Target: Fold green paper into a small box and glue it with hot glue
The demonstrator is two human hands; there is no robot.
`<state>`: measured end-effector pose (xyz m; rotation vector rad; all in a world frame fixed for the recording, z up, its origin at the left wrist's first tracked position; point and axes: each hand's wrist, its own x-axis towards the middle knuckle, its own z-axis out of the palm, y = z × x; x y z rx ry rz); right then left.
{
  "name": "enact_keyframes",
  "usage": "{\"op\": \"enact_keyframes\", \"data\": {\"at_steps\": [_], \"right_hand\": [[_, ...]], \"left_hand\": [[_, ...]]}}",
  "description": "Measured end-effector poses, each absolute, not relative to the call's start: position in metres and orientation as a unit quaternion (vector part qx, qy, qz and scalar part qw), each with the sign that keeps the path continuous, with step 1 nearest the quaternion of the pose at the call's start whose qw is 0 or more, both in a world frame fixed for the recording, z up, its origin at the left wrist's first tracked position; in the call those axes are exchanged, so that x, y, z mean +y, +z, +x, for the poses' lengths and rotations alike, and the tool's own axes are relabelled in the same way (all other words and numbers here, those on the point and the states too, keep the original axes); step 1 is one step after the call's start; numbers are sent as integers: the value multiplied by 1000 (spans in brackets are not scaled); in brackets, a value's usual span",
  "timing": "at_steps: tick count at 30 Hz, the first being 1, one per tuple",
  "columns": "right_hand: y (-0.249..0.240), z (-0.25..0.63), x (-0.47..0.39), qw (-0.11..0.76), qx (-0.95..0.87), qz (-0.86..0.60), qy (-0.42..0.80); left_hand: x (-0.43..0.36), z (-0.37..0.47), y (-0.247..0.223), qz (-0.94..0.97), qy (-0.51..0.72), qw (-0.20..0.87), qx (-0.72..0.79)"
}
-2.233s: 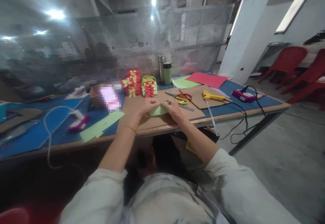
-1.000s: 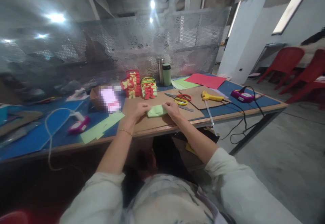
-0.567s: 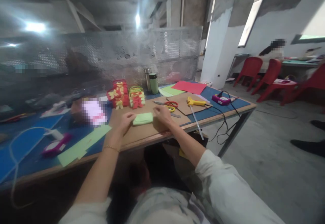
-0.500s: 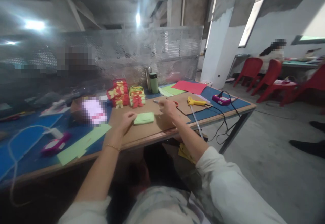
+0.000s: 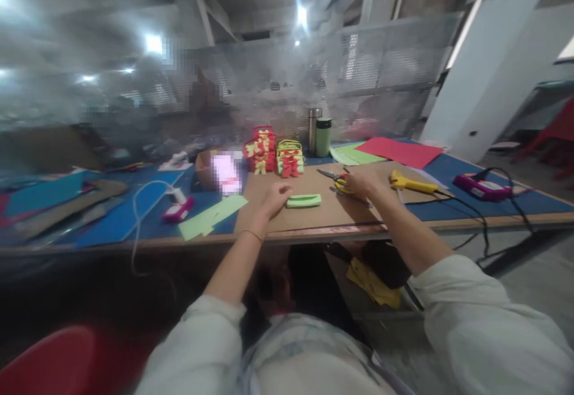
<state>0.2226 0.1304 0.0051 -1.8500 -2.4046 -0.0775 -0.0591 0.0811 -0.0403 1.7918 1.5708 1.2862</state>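
Observation:
On the brown cardboard mat (image 5: 255,216) lies a folded light green paper piece (image 5: 304,201), its fold standing partly open along the top. My left hand (image 5: 277,196) is just at its left end, fingers curled together; no object shows in them. To the right, my right hand (image 5: 362,182) is closed at the yellow and red handles of a pair of scissors (image 5: 329,174), whose blades point left and lie low over the mat. The fingertips of that hand are partly hidden.
A yellow glue gun (image 5: 410,183) with a black cord lies right. Behind stand red and green paper figures (image 5: 260,150) and a green flask (image 5: 323,137). Green strips (image 5: 213,217), a phone (image 5: 226,174) and a purple socket box (image 5: 178,210) are left; another purple box (image 5: 482,186) is right.
My view has swung to the right-hand side less and the bench sits further right in frame. The green paper's fold has opened. The scissors and my right hand are lower, near the mat.

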Motion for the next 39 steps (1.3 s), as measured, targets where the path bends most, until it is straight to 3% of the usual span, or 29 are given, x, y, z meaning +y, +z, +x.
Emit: {"op": "enact_keyframes", "data": {"at_steps": [5, 11, 19, 26, 31, 34, 39], "right_hand": [[24, 238, 141, 83, -772, -630, -34], [42, 233, 131, 185, -780, -597, 20], [10, 158, 114, 295, -836, -443, 133], [-12, 152, 130, 335, -830, -401, 194], [-23, 160, 129, 402, -781, -419, 230], [-27, 164, 123, 415, -792, -408, 184], [-34, 167, 124, 388, -823, -394, 129]], "left_hand": [[79, -57, -36, 654, 463, 215, 559], [74, -56, -28, 663, 472, 199, 546], [62, -38, -8, 678, 476, 111, 550], [67, -31, -5, 693, 426, 168, 557], [76, -45, 17, 705, 409, 151, 560], [84, -85, 57, 698, 424, 89, 571], [93, -188, 129, 573, 413, -142, 694]]}}
